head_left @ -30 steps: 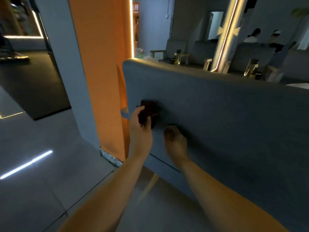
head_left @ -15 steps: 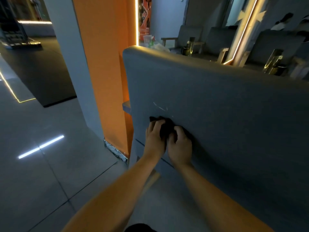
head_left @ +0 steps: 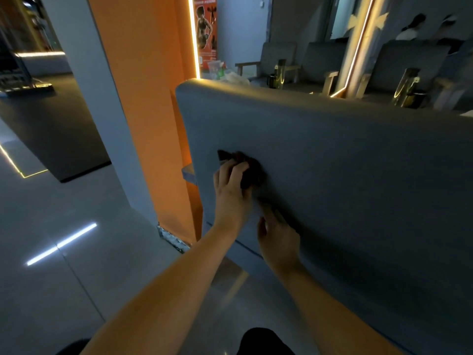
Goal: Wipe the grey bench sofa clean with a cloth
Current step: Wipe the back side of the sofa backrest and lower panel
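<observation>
Bunching the dark cloth (head_left: 249,171) in my left hand (head_left: 230,188) against the grey bench sofa (head_left: 345,175) near its left end, I am resting my right hand (head_left: 279,239) loose-fingered just below, the sofa's length running off rightward.

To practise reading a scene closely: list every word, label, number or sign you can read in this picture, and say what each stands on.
No text here can be read with certainty.
The red poster at the back: pale print near its foot, too blurred to read.
The grey bench sofa and the dark cloth on it: no print visible.
</observation>
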`<action>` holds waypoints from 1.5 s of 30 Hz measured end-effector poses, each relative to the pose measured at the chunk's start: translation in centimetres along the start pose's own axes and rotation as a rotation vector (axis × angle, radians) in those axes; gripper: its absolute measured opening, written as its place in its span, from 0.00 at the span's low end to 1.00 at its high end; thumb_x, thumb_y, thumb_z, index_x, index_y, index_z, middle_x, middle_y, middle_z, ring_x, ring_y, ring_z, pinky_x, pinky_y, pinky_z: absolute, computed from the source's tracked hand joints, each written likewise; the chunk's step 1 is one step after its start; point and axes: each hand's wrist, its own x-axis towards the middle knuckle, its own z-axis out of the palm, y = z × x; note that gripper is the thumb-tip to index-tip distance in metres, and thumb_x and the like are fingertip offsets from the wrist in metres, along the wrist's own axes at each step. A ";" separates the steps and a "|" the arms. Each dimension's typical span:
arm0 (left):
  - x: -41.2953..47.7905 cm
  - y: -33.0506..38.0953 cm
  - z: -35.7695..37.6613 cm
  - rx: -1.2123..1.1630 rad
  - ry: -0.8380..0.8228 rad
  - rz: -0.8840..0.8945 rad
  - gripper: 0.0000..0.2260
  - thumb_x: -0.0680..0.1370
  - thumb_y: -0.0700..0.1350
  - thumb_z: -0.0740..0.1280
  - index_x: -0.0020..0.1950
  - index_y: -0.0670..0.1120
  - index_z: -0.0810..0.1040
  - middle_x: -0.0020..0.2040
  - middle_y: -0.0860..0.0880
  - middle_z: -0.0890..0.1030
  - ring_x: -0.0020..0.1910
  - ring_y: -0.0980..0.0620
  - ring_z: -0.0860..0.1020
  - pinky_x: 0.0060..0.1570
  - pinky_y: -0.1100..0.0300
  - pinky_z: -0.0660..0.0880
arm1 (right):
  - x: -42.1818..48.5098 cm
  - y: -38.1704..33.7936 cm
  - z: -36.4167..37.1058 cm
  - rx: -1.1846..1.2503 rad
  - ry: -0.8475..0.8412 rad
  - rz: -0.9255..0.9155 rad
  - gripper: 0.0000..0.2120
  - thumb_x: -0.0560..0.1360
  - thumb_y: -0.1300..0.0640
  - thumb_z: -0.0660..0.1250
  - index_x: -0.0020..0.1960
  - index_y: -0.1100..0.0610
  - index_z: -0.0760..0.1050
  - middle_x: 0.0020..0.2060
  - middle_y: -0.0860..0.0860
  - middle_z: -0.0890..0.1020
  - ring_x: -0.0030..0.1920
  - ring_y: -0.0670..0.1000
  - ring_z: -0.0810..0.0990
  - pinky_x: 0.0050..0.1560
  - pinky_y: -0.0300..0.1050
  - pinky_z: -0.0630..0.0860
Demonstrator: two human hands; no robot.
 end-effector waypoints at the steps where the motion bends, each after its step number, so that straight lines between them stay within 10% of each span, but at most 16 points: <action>1: -0.7 -0.8 0.2 0.017 -0.044 -0.014 0.22 0.75 0.33 0.67 0.67 0.49 0.73 0.69 0.49 0.68 0.70 0.47 0.63 0.70 0.59 0.61 | 0.0 0.1 -0.1 0.017 -0.008 -0.009 0.24 0.74 0.62 0.72 0.69 0.51 0.76 0.54 0.52 0.84 0.39 0.56 0.85 0.29 0.49 0.80; 9: -2.6 -1.8 -0.2 -0.012 -0.121 -0.077 0.21 0.75 0.32 0.65 0.65 0.49 0.75 0.65 0.50 0.70 0.66 0.46 0.69 0.66 0.46 0.71 | -0.8 -0.2 -2.6 -0.065 0.165 -0.254 0.23 0.79 0.65 0.61 0.74 0.60 0.72 0.75 0.56 0.70 0.71 0.58 0.71 0.65 0.54 0.74; 15: 0.8 2.2 0.4 -0.039 0.121 0.150 0.24 0.73 0.30 0.69 0.65 0.49 0.72 0.67 0.49 0.69 0.67 0.43 0.69 0.70 0.63 0.63 | -0.1 0.7 -1.8 -0.274 0.119 -0.223 0.32 0.77 0.67 0.54 0.81 0.60 0.55 0.81 0.53 0.58 0.80 0.53 0.55 0.80 0.50 0.51; 23: -2.8 -1.7 2.6 0.021 -0.047 -0.019 0.15 0.78 0.37 0.67 0.63 0.48 0.76 0.65 0.51 0.72 0.66 0.47 0.67 0.66 0.47 0.70 | 0.4 1.6 -2.0 -0.395 -0.009 -0.309 0.32 0.71 0.66 0.60 0.75 0.62 0.67 0.80 0.52 0.61 0.81 0.53 0.49 0.80 0.49 0.42; 34: 0.3 3.1 0.4 -0.021 0.085 0.148 0.21 0.73 0.32 0.71 0.64 0.45 0.77 0.66 0.50 0.72 0.69 0.45 0.69 0.70 0.63 0.64 | 0.6 0.8 -2.4 -0.314 -0.039 -0.249 0.43 0.66 0.67 0.69 0.79 0.60 0.60 0.77 0.55 0.65 0.79 0.55 0.55 0.80 0.49 0.43; 45: -2.8 1.1 1.2 0.004 -0.085 -0.042 0.12 0.78 0.39 0.69 0.60 0.46 0.79 0.60 0.49 0.75 0.60 0.46 0.75 0.60 0.53 0.75 | 0.3 1.6 -3.8 -0.071 0.120 -0.296 0.14 0.77 0.68 0.58 0.56 0.65 0.80 0.63 0.58 0.79 0.69 0.56 0.72 0.69 0.46 0.71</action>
